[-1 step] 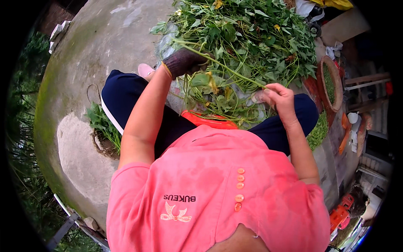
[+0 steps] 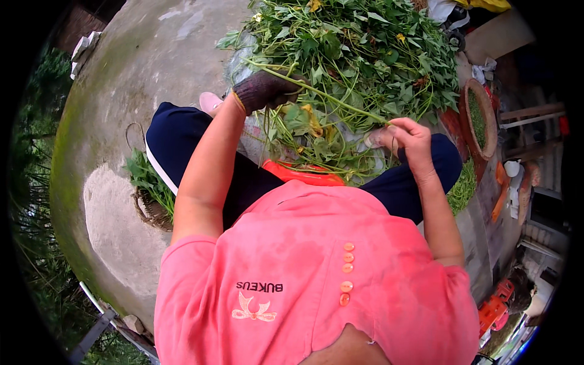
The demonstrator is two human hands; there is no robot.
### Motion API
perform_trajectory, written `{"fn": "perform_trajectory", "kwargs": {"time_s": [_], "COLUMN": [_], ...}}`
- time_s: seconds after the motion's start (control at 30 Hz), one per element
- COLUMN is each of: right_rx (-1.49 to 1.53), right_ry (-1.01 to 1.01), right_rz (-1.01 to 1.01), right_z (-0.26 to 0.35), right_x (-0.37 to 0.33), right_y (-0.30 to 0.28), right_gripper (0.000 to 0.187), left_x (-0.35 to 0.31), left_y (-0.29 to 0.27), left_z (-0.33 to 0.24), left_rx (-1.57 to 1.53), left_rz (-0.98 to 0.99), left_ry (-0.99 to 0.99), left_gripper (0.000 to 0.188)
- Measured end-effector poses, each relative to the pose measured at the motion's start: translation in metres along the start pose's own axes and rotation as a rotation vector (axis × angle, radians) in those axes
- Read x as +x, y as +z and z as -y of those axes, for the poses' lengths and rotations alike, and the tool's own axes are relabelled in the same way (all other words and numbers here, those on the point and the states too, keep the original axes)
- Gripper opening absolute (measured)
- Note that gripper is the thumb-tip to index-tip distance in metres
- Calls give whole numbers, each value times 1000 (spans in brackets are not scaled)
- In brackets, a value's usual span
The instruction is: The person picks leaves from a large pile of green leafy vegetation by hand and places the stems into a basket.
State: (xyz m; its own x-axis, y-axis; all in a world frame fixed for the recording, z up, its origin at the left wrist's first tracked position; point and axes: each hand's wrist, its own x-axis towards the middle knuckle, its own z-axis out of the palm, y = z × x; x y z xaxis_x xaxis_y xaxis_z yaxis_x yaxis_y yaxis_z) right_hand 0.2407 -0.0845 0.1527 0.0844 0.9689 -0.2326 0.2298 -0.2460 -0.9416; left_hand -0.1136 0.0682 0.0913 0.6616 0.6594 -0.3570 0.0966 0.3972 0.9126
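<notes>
A long green vine stem (image 2: 340, 102) stretches between my two hands, slanting down to the right. My left hand (image 2: 267, 91), in a dark knitted glove, is closed around the stem's left part. My bare right hand (image 2: 406, 140) pinches its right end between thumb and fingers. Just beyond my hands lies a big heap of leafy green vines (image 2: 365, 48). Between my legs is a smaller tangle of stems with wilted and yellowed leaves (image 2: 319, 137). The inside of the gloved fingers is hidden.
A woven basket (image 2: 152, 210) with cut leafy stems stands left of my left knee. Beyond my right knee are a round-rimmed container (image 2: 480, 118) and a patch of chopped-looking greens (image 2: 462, 191). Something bright orange (image 2: 304, 174) lies under me. Assorted clutter lines the right side.
My right hand has shifted very slightly to the right, and the vine stem's left tip has moved slightly left. My left hand keeps its hold.
</notes>
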Motion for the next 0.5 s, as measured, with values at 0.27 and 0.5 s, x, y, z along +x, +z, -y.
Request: {"fn": "perform_trajectory", "kwargs": {"time_s": [0.27,0.5], "right_rx": [-136,-397], "right_ry": [-116,-74], "right_rz": [54,98], "right_z": [21,38], "right_x": [-13,-31], "right_y": [-23,-74], "right_gripper": [12,13], "left_x": [47,8], "left_y": [-21,-134], "left_z": [69,36], "left_rx": [1122,25], "left_rz": [-555,-1203], "left_ry": [57,155], "left_gripper": [39,24]}}
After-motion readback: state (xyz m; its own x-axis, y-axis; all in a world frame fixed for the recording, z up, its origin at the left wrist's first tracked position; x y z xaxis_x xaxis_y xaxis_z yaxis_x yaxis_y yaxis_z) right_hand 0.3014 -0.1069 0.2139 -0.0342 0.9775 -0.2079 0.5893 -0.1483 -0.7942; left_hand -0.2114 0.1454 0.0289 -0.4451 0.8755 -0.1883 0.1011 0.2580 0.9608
